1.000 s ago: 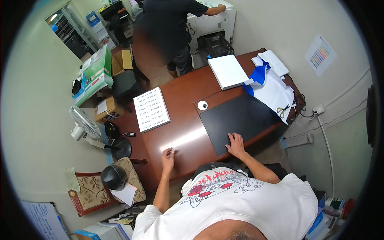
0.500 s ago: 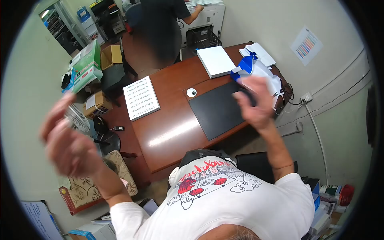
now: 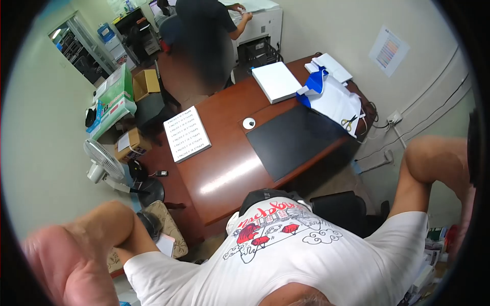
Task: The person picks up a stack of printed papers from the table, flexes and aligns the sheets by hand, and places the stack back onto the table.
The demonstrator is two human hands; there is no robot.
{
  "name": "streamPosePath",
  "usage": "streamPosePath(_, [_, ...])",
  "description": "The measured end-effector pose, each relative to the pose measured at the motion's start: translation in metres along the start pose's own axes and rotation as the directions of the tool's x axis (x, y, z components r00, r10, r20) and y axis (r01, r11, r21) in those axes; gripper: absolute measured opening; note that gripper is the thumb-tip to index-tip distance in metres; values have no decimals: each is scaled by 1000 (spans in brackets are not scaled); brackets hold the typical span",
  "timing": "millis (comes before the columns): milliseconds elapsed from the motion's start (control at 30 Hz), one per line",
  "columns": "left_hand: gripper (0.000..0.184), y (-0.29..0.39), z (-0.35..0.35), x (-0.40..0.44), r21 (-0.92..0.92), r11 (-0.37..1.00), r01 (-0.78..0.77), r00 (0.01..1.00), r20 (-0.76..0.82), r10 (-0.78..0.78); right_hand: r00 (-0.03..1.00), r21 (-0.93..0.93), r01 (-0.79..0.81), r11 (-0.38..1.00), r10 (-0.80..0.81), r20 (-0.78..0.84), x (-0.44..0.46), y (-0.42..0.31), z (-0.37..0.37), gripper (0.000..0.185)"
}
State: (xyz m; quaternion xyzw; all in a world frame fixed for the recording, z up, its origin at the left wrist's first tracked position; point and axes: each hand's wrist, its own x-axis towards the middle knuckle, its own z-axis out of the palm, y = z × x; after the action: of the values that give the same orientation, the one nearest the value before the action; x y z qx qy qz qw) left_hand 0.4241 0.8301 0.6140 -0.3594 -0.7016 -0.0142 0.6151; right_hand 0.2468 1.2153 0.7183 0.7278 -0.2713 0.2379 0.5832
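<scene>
At the lower left edge my left hand (image 3: 71, 268) is raised close to the camera, its palm side blurred and its fingers cut off by the dark rim. My right arm bends upward at the right edge, where only a sliver of my right hand (image 3: 465, 219) shows, fingers hidden. Neither hand touches the desk (image 3: 224, 168). On it lie a stack of printed sheets (image 3: 187, 133) with repeated lines of text, a blank white paper stack (image 3: 276, 82), a black desk mat (image 3: 291, 143) and scissors (image 3: 349, 123) on blue-and-white wrapping (image 3: 329, 102).
Beyond the desk a person in dark clothes (image 3: 204, 41) stands at a white printer (image 3: 263, 28). A white fan (image 3: 104, 160) and a cardboard box (image 3: 131, 145) are on the left. A black chair (image 3: 339, 211) stands by the desk's near side. Cables run along the right wall.
Both my hands have moved from over the desk area outward and back toward the camera, one to each side. The scissors and the fan have come into fuller view.
</scene>
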Motion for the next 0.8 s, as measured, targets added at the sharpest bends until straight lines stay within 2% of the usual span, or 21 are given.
streamPosePath(467, [25,-3,-5,11,11,1000,-14,998,59,14,999,-13,30,999,-30,11,19,1,-11,32])
streamPosePath(633, [24,-1,7,6,22,999,-22,998,54,21,995,3,95,995,-95,42,26,-5,-16,32])
streamPosePath(800, [23,-5,21,9,4,999,41,992,118,-41,998,16,61,998,-61,19,25,-3,-16,31])
